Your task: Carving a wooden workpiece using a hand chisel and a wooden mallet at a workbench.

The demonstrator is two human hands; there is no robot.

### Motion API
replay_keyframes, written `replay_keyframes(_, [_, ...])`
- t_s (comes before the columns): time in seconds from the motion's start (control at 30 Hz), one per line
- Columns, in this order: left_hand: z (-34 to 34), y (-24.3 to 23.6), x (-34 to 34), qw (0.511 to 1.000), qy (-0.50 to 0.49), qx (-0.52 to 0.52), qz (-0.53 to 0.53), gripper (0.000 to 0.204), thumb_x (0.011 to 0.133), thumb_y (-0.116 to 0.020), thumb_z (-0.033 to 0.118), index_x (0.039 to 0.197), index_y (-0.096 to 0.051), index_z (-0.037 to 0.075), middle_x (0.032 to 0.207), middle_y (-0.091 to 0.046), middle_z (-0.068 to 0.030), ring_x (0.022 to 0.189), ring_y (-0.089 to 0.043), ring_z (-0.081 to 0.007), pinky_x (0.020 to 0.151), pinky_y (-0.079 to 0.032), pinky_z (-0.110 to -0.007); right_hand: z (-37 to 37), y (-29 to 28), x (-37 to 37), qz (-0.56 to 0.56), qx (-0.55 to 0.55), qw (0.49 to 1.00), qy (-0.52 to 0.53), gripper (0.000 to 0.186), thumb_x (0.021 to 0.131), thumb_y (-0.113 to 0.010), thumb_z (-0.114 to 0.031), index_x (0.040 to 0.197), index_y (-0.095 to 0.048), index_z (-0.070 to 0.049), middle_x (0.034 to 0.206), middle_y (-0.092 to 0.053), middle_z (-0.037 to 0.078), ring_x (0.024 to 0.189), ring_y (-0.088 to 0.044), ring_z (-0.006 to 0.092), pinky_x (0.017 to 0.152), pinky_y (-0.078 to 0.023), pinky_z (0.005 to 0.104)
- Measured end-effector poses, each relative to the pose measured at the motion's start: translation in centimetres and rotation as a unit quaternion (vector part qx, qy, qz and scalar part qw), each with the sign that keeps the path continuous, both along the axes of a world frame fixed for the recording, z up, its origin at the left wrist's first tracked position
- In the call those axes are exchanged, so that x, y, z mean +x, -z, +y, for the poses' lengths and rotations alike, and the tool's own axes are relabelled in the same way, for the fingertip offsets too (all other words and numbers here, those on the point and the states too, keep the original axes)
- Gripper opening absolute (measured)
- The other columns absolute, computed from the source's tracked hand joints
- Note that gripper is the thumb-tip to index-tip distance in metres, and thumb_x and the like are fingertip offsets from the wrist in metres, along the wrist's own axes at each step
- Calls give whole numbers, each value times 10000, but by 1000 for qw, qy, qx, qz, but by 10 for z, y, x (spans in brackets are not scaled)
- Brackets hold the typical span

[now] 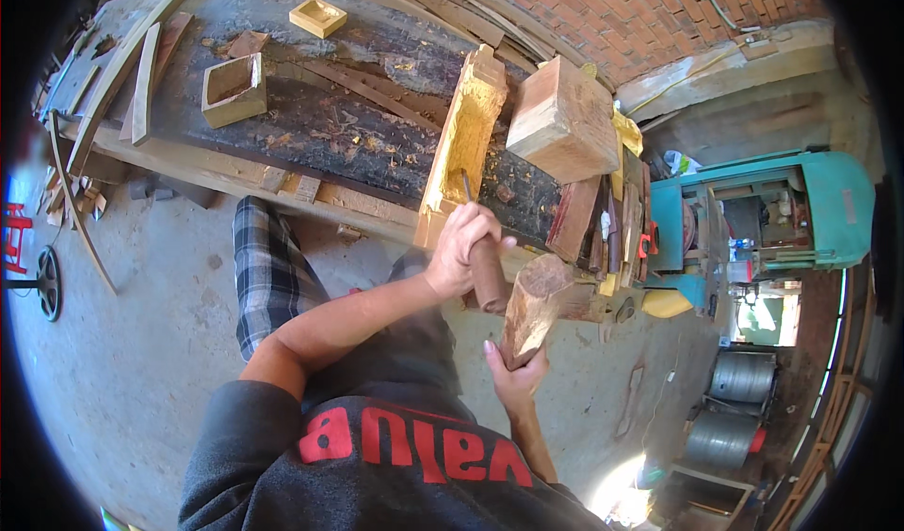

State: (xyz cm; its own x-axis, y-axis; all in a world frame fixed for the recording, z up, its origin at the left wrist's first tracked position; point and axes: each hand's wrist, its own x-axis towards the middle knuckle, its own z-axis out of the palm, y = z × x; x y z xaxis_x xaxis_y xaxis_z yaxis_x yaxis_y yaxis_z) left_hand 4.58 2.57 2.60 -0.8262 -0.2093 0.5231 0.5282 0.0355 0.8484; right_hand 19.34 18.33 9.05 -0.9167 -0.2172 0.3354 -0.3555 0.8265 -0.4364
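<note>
My left hand (464, 246) is closed round a chisel (489, 277) with a thick brown wooden handle. Its thin metal blade reaches into the hollow of a long yellow wood block (476, 121), which lies across the edge of the dark workbench. Lower and to the right, my right hand (518, 378) grips a wooden mallet (539, 305), a stout piece of wood with a rough, wide end. That wide end is tilted up near the butt of the chisel handle; whether they touch I cannot tell.
A big squared wood block (568, 121) stands right of the hollowed piece. Two small hollow wooden boxes, one pale (234, 91) and one yellow (318, 17), sit on the bench (348, 164). Hand tools (614, 234) crowd its right end, beside a teal machine (833, 206). Curved strips (146, 84) overhang at left.
</note>
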Motion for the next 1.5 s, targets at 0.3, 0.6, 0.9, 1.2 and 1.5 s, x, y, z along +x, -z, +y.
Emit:
replay_keyframes(0.3, [19,13,-16,998,-6,16,65,315,662,-803,21,852,-564,99,905,-567,-98,894,-546,-299,760,-444,-395,26,61,5,-42,-88,994,46,517,669,-873,-218,1067,-610,-20,907,-678,132,776,-668,281,711,-535,377])
replay_keyframes(0.6, [15,4,-10,991,-44,-102,79,299,757,-772,-43,821,-502,67,848,-534,-77,787,-540,-261,716,-458,-363,0,28,-2,74,-149,986,15,609,616,-885,-220,1110,-590,-23,906,-683,171,792,-695,368,689,-553,412])
replay_keyframes(0.9, [10,18,-7,991,-30,-109,67,314,751,-783,-8,870,-503,68,863,-553,-112,843,-549,-289,752,-458,-384,-7,22,-5,-14,-169,983,62,569,652,-868,-190,1114,-578,-24,894,-683,191,812,-702,373,692,-552,413])
replay_keyframes(1.2, [7,32,-8,994,-22,-80,69,316,722,-773,-37,858,-506,64,896,-568,-117,847,-545,-291,765,-445,-394,-5,35,-3,-4,-192,980,48,539,708,-854,-213,1141,-592,-27,884,-692,181,805,-721,334,707,-560,390])
replay_keyframes(1.5, [3,35,-4,992,15,-106,61,274,725,-782,59,911,-583,89,968,-600,-108,919,-553,-328,819,-441,-417,-1,22,-6,-68,-285,950,112,520,765,-849,-218,1123,-569,34,915,-712,181,830,-709,224,742,-552,349])
